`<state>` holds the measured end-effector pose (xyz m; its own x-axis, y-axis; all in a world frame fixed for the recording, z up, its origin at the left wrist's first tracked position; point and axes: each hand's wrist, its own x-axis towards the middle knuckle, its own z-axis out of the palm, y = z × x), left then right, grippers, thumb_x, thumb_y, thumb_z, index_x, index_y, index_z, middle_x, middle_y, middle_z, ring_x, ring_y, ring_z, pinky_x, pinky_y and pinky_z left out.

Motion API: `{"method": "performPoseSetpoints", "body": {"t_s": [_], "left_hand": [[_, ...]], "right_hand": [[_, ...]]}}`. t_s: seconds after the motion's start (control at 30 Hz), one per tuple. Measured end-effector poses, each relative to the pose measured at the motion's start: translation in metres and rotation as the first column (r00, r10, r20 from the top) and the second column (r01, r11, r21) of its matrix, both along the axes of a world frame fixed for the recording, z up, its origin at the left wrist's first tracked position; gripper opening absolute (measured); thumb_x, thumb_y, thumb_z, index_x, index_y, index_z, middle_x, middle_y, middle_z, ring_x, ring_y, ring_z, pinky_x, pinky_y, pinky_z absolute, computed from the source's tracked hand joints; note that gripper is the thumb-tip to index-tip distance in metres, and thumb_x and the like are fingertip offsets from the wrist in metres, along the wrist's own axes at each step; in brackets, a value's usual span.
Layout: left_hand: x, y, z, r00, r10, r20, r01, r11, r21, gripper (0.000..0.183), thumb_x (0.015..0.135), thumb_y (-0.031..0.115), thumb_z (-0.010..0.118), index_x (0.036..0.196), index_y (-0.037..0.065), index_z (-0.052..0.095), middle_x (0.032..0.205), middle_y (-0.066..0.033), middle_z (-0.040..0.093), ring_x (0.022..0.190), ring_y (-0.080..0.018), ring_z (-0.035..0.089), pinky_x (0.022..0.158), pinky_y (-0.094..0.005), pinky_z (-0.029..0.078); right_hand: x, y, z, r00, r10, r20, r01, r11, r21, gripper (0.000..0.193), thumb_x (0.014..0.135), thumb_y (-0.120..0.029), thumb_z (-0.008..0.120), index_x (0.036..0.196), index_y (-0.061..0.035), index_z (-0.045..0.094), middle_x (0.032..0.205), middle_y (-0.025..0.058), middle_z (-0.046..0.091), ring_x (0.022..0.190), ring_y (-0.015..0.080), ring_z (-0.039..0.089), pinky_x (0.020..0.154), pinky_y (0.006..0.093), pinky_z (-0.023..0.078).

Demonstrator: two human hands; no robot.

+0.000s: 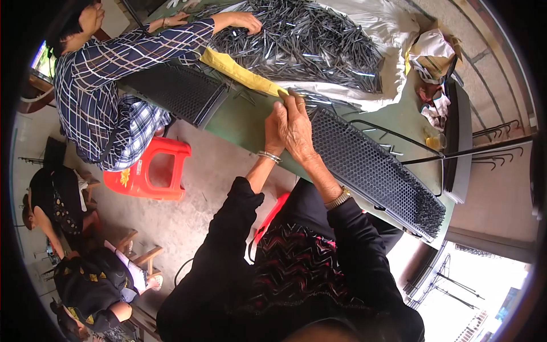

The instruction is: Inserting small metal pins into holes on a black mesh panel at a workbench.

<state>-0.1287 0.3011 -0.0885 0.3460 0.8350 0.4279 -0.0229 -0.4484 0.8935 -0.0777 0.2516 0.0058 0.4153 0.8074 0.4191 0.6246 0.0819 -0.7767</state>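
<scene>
My left hand [274,126] and my right hand [297,128] are pressed together above the table's near edge, fingers closed. Whatever they hold, if anything, is hidden between them. Just past my right fingertips lies the end of a yellow strip [242,73], along the near edge of a white sack [373,102]. A large heap of thin dark sticks [302,43] covers the sack. Beside my right hand, a long black tray with round holes [364,162] stretches to the right. Short dark sticks [430,214] stand packed at its far right end.
A co-worker's hand [246,23] rests on the heap, with a second perforated tray [176,91] before that person. Loose sticks [245,97] lie on the green table [239,122]. A thin black rod [421,159] crosses above the right side. A red stool [171,171] stands left.
</scene>
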Motion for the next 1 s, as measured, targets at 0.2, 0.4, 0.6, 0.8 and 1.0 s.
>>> {"method": "performPoseSetpoints", "body": {"t_s": [0.2,0.4,0.6,0.8,1.0], "left_hand": [[0.01,-0.015,-0.006,0.757,0.088,0.647,0.312,0.823,-0.476,0.027,0.093,0.024,0.058,0.106,0.001,0.056,0.083,-0.0037,0.061,0.074,-0.0155,0.059,0.07,-0.0301,0.05],[0.017,-0.01,-0.014,0.877,0.067,0.475,0.152,0.9,-0.408,0.021,0.09,0.021,0.06,0.094,0.0,0.06,0.082,-0.0049,0.062,0.073,-0.0173,0.06,0.068,-0.0295,0.051],[0.007,-0.007,-0.007,0.97,0.091,0.225,-0.014,0.947,-0.321,0.018,0.09,0.017,0.061,0.093,-0.001,0.06,0.084,-0.0068,0.064,0.076,-0.019,0.062,0.067,-0.031,0.051],[-0.003,-0.005,0.009,0.99,0.14,0.006,-0.136,0.969,-0.205,0.017,0.089,0.014,0.061,0.093,-0.002,0.06,0.086,-0.0083,0.065,0.079,-0.0205,0.064,0.065,-0.0322,0.052],[0.001,0.03,0.026,0.732,0.366,0.575,0.391,0.466,-0.794,0.01,0.08,0.009,0.067,0.079,0.004,0.059,0.071,-0.0056,0.06,0.065,-0.0181,0.062,0.058,-0.0338,0.053]], "right_hand": [[-0.001,0.003,-0.029,0.994,0.04,0.102,-0.039,0.999,-0.013,0.033,0.097,-0.017,0.048,0.123,0.0017,0.053,0.133,0.0217,0.047,0.117,0.0388,0.05,0.096,0.0416,0.045],[0.001,-0.003,-0.029,0.964,0.045,0.262,-0.047,0.999,0.002,0.034,0.095,-0.012,0.049,0.125,0.0023,0.052,0.132,0.0191,0.05,0.115,0.0375,0.053,0.095,0.0394,0.046],[-0.002,-0.012,-0.022,0.981,0.047,0.191,-0.055,0.998,0.037,0.035,0.095,-0.013,0.051,0.127,0.0006,0.052,0.132,0.0179,0.051,0.115,0.0355,0.053,0.095,0.0388,0.047],[0.016,-0.015,0.0,0.956,0.136,-0.259,-0.131,0.991,0.035,0.042,0.099,-0.021,0.048,0.135,0.0012,0.046,0.133,0.0202,0.052,0.123,0.0288,0.05,0.103,0.033,0.038],[0.045,-0.037,0.007,0.803,0.072,-0.591,-0.031,0.996,0.08,0.055,0.102,-0.04,0.038,0.128,0.0072,0.049,0.12,0.0185,0.059,0.116,0.0256,0.054,0.104,0.0366,0.039]]}}
